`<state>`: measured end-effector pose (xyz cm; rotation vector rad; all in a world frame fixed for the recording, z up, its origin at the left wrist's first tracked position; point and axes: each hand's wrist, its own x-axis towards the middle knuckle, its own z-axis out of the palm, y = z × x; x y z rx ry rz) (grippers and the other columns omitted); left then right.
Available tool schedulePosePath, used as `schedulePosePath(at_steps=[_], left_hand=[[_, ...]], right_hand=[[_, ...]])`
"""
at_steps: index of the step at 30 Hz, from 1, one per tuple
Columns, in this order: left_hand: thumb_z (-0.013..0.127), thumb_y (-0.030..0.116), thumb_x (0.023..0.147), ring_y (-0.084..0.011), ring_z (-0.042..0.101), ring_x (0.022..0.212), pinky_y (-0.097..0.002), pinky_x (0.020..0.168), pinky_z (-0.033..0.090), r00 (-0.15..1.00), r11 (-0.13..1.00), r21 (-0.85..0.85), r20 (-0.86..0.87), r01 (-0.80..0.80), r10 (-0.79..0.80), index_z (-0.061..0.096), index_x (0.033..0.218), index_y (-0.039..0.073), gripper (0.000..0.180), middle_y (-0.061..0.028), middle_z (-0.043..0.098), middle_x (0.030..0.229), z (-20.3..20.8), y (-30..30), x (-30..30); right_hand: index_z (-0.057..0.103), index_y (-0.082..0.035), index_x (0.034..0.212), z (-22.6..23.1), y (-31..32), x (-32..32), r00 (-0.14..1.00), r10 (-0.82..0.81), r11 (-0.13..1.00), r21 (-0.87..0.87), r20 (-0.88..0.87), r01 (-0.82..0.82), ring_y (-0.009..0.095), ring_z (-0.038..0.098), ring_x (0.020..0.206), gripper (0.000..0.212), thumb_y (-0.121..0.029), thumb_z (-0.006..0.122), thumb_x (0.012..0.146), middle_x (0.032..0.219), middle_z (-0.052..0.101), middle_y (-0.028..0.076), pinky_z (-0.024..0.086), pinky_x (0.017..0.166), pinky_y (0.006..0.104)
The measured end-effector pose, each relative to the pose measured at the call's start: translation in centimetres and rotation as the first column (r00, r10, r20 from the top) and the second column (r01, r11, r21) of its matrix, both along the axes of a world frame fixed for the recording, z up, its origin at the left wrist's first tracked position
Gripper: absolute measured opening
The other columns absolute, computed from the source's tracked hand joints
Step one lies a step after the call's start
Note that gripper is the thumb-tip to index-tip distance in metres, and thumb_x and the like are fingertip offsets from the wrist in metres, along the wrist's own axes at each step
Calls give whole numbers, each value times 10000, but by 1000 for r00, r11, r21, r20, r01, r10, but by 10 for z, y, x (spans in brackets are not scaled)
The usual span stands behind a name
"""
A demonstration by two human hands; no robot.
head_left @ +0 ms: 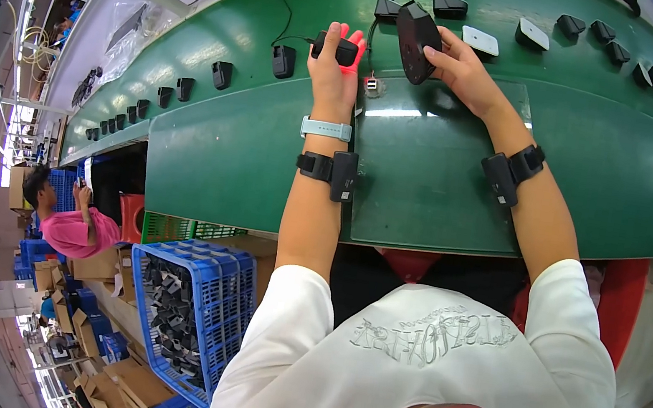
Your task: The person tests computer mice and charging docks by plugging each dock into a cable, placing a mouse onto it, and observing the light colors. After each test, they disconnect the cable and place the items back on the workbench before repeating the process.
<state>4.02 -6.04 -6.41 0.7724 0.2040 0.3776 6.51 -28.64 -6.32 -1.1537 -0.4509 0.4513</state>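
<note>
My left hand (332, 85) is closed around a small black box-shaped device (337, 50) with a thin cable at its left side. Red light glows on the fingers behind it. In my right hand (466, 73), thumb in front, is a larger black flat piece with angled ends (415, 42), tilted upright; small marks or holes show on its face. Between the hands, a small fixture with a metal port (373, 85) sits at the top edge of a clear sheet (432, 177) on the green bench (223, 163).
Black units (222, 74) line the bench to the left and far right. White-faced units (480, 41) stand behind my right hand. A blue crate (205, 253) full of black parts is at lower left. Farther left are a person in pink (82, 231) and cardboard boxes (130, 386).
</note>
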Motion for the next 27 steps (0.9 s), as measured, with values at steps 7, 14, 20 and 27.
schedulePosePath(at_steps=[7, 14, 20, 27], left_hand=[[639, 192, 993, -274, 637, 1031, -449, 864, 555, 957, 954, 214, 153, 210, -245, 353, 1435, 68, 541, -173, 588, 1256, 8, -4, 0], [646, 2, 944, -199, 633, 1119, -324, 940, 534, 885, 773, 523, 72, 360, -461, 380, 1511, -38, 628, -160, 596, 1320, 11, -25, -7], [779, 33, 880, -133, 639, 1043, -263, 916, 510, 940, 759, 610, 64, 230, -336, 499, 1429, -34, 620, -90, 675, 1170, 15, -37, -14], [784, -45, 834, -107, 636, 911, -242, 822, 529, 938, 751, 619, 65, 230, -341, 523, 1380, -43, 605, -62, 670, 1069, 9, -31, -9]], right_hand=[[490, -57, 1423, -1, 3, 4, 988, -153, 986, 60, 7, 152, 146, 619, 1110, 486, -231, 667, 1006, 1202, 642, 59, 513, 966, 324], [485, -36, 1410, 1, 3, 4, 968, -245, 966, 99, 45, 240, 154, 614, 1125, 497, -198, 693, 989, 1242, 645, 74, 502, 982, 322], [465, -35, 1439, 0, 5, 6, 946, -285, 958, 9, 153, 287, 141, 591, 1177, 491, -177, 659, 1011, 1272, 636, 67, 458, 1043, 318], [466, -25, 1432, -5, 4, 7, 941, -260, 963, -15, 215, 270, 157, 607, 1151, 543, -176, 714, 973, 1254, 639, 85, 479, 1022, 324]])
